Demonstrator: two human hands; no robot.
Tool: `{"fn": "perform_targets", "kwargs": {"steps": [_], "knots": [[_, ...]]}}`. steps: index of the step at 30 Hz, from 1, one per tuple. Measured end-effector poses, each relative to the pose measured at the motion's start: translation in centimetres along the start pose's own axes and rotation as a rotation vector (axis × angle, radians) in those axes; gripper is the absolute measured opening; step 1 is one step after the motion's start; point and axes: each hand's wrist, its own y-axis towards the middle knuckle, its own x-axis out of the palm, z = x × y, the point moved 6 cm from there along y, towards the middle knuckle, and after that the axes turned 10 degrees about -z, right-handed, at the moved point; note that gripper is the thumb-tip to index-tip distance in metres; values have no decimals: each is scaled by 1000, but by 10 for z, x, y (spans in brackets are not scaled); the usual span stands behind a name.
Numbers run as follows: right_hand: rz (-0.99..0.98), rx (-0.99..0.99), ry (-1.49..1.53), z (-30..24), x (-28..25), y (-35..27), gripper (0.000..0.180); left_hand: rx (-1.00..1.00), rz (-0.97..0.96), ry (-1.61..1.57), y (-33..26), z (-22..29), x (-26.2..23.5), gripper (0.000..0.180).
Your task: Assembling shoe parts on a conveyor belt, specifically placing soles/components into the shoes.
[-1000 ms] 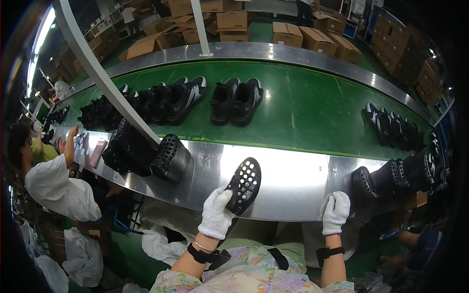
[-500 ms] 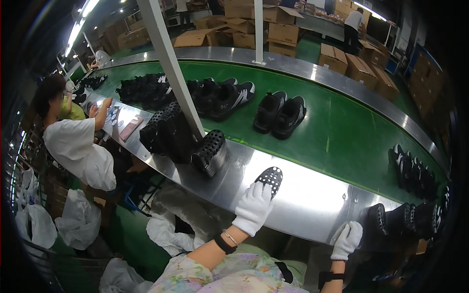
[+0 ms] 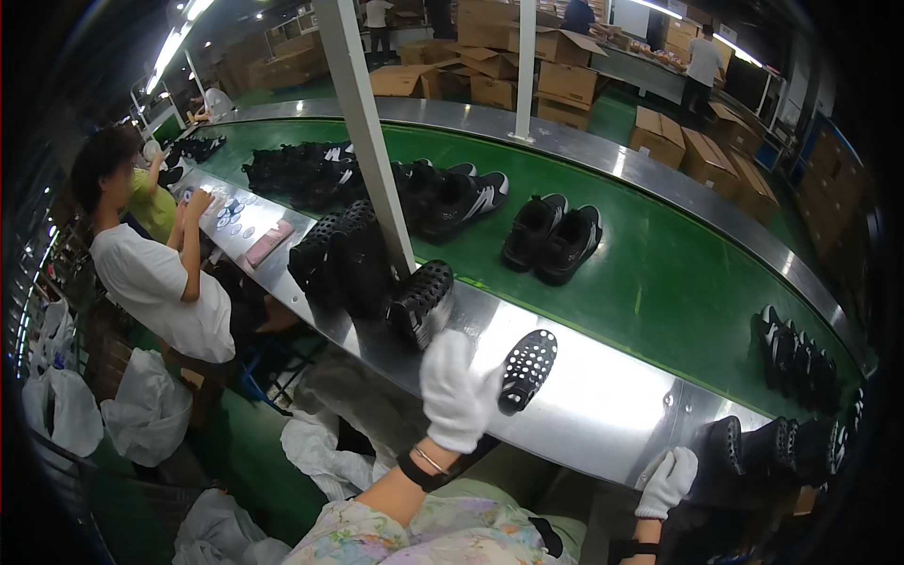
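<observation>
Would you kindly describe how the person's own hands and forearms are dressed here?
The left hand and right hand each wear a plain white fabric glove. Above the left glove sit a slim, pale bangle and a broad black wristband; a black band also circles the right wrist. Pale floral fabric shows beside the left forearm. No cables are visible.
</observation>
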Motion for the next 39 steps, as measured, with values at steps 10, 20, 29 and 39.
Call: {"fn": "perform_targets", "kwargs": {"steps": [10, 20, 29, 39], "knots": [[95, -14, -35, -4, -8, -4, 9, -282, 126, 122, 41, -88, -21, 77], [82, -4, -88, -39, -20, 20, 8, -564, -108, -93, 23, -125, 1, 61], [52, 6, -74, -25, -15, 9, 8, -463, -151, -145, 7, -82, 14, 60], [37, 15, -67, -22, -8, 8, 9, -429, 39, -298, -14, -112, 2, 40]]}}
